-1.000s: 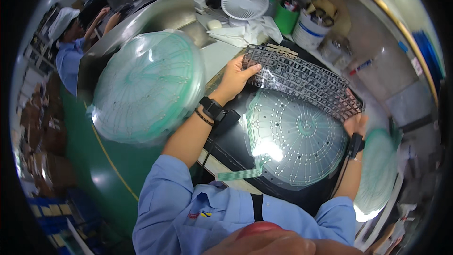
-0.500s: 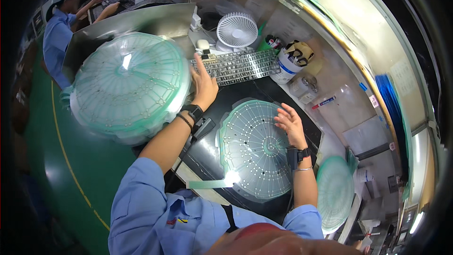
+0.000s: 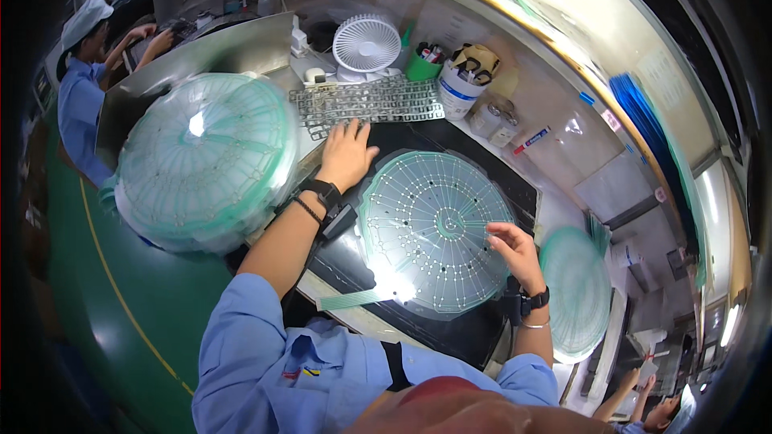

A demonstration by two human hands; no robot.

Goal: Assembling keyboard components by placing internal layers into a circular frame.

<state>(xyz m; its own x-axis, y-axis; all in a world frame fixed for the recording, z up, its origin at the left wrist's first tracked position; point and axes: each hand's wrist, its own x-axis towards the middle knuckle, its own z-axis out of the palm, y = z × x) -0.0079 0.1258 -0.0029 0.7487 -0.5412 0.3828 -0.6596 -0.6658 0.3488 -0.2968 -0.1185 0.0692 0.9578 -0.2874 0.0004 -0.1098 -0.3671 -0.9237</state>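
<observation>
A round translucent sheet (image 3: 394, 193) with radiating lines, rings of small dots and a striped tail (image 3: 350, 300) lies flat on the black worktop. Palm down beyond its upper left edge, my left hand (image 3: 347, 156) has its fingers spread, tips at the near edge of a metallic sheet (image 3: 374, 104) of small repeated pieces. Whether those fingertips touch it I cannot tell. Over the round sheet's right edge hovers my right hand (image 3: 519, 255), fingers stretched and thumb apart, with nothing visible in it.
A tall stack of similar round sheets (image 3: 201, 161) stands at left, and another stack (image 3: 575, 297) at right. Along the back are a white fan (image 3: 366, 44), a green cup (image 3: 424, 64), a white tub (image 3: 462, 88) and a marker (image 3: 531, 141). Co-workers (image 3: 84, 88) sit beyond.
My left hand has come away from the left stack and turned palm down by the metallic sheet. The right hand has moved lower, along the round sheet's right edge. My view has shifted.
</observation>
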